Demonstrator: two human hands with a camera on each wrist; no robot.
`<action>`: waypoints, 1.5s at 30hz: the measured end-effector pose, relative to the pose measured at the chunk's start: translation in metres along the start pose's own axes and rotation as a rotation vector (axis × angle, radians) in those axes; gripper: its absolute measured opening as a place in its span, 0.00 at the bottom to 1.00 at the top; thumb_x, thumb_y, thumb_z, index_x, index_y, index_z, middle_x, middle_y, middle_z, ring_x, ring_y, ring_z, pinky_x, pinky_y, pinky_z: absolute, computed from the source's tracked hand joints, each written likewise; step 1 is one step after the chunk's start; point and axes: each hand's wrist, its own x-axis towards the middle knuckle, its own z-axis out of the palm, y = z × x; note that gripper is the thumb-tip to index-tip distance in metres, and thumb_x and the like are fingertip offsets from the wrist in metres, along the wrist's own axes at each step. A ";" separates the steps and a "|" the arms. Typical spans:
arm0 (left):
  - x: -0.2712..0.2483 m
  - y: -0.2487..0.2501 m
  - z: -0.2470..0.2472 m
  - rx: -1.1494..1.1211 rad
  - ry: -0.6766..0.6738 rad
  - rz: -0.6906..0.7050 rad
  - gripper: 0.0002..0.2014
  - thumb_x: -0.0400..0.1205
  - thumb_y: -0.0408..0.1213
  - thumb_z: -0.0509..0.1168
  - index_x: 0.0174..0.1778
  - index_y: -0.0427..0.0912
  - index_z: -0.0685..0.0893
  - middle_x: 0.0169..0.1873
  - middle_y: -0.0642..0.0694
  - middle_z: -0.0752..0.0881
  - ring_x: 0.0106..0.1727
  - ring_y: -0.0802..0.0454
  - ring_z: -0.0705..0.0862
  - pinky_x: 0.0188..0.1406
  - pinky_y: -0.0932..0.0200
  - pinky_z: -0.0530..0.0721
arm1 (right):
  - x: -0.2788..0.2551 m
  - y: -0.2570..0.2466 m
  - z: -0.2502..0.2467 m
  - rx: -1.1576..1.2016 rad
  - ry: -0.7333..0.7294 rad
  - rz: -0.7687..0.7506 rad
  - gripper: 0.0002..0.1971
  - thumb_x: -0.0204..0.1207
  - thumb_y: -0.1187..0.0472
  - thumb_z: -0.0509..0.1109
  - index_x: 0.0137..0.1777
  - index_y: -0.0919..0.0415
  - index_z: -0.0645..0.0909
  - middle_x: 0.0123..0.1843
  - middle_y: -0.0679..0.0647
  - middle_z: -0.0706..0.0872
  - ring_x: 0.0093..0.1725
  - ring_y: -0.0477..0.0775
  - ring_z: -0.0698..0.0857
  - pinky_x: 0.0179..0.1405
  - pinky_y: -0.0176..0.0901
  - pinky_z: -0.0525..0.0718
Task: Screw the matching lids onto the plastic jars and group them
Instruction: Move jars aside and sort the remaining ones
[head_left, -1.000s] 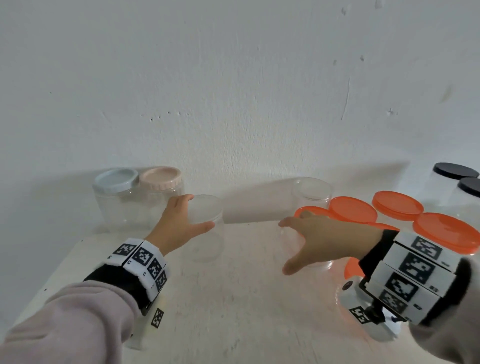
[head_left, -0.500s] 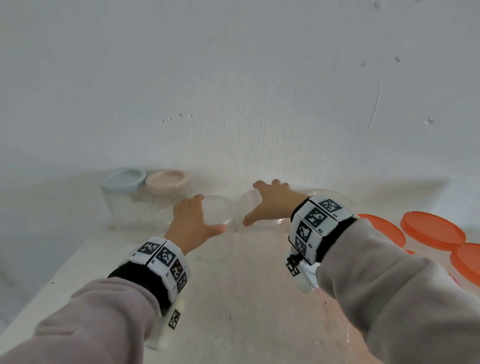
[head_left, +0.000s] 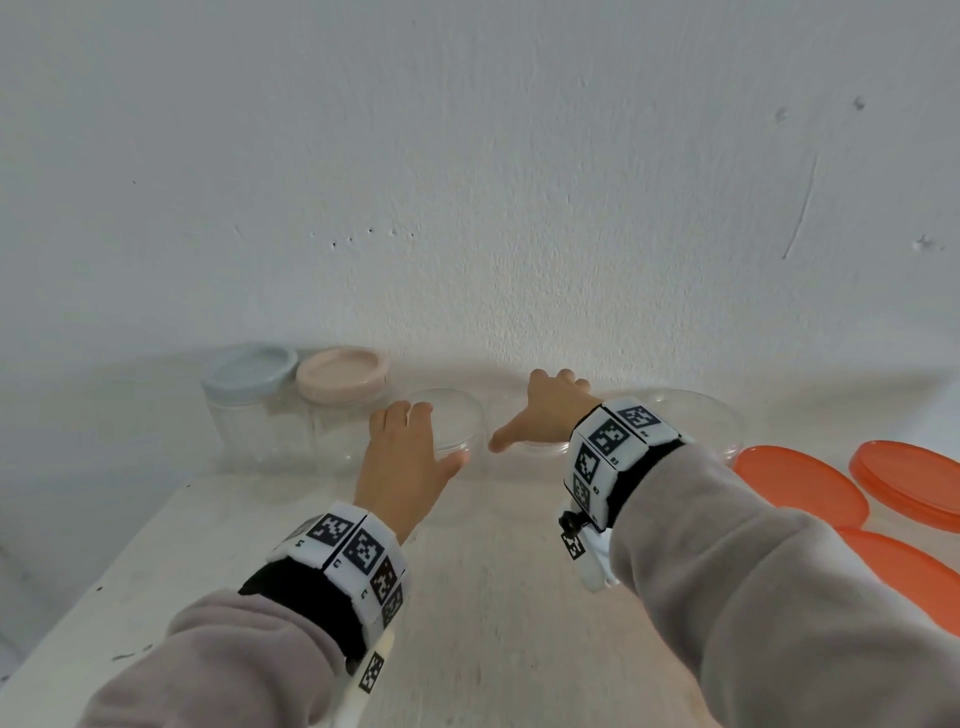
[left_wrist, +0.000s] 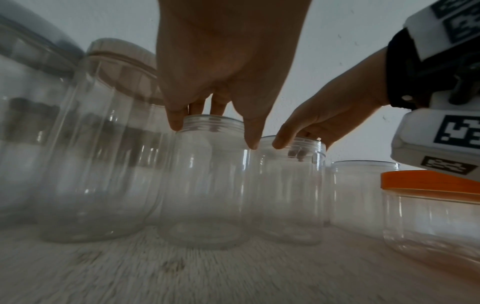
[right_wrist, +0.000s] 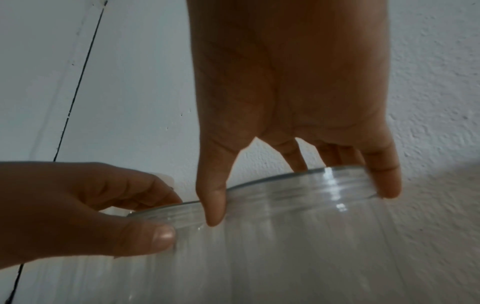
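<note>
Two lidless clear plastic jars stand side by side near the wall. My left hand (head_left: 415, 441) grips the threaded neck of the left clear jar (left_wrist: 205, 181) from above, thumb on one side and fingers on the other. My right hand (head_left: 543, 410) grips the rim of the right clear jar (right_wrist: 298, 236) in the same way, thumb in front and fingers behind. The two thumbs nearly touch between the jars. In the left wrist view both jars stand upright on the white table (head_left: 493, 597).
A blue-lidded jar (head_left: 249, 374) and a pink-lidded jar (head_left: 340, 371) stand left of my left hand against the wall. Another open clear jar (head_left: 696, 415) stands right of my right hand. Orange-lidded jars (head_left: 800, 483) fill the right side.
My right hand has swung left from the orange-lidded jars and taken hold of the clear jar beside my left hand. The left hand has stayed on its jar.
</note>
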 end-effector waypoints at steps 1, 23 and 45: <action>0.001 0.000 0.001 -0.004 -0.001 0.002 0.32 0.80 0.49 0.68 0.76 0.38 0.67 0.72 0.41 0.69 0.75 0.44 0.61 0.67 0.56 0.68 | 0.001 0.001 0.001 0.008 0.003 0.008 0.46 0.69 0.40 0.77 0.78 0.62 0.62 0.74 0.62 0.67 0.75 0.64 0.66 0.68 0.56 0.73; 0.007 0.000 0.000 0.131 -0.023 0.049 0.31 0.81 0.50 0.67 0.77 0.40 0.67 0.75 0.43 0.68 0.76 0.43 0.66 0.70 0.48 0.70 | -0.010 0.010 0.003 0.161 0.099 -0.087 0.44 0.74 0.42 0.74 0.82 0.60 0.56 0.80 0.62 0.59 0.81 0.65 0.55 0.74 0.60 0.66; -0.049 0.132 0.047 -0.181 -0.481 0.436 0.45 0.75 0.59 0.71 0.83 0.47 0.57 0.80 0.49 0.61 0.80 0.52 0.59 0.76 0.56 0.61 | -0.194 0.226 -0.001 -0.004 -0.194 -0.103 0.52 0.63 0.28 0.73 0.84 0.38 0.51 0.82 0.35 0.53 0.79 0.43 0.59 0.76 0.43 0.63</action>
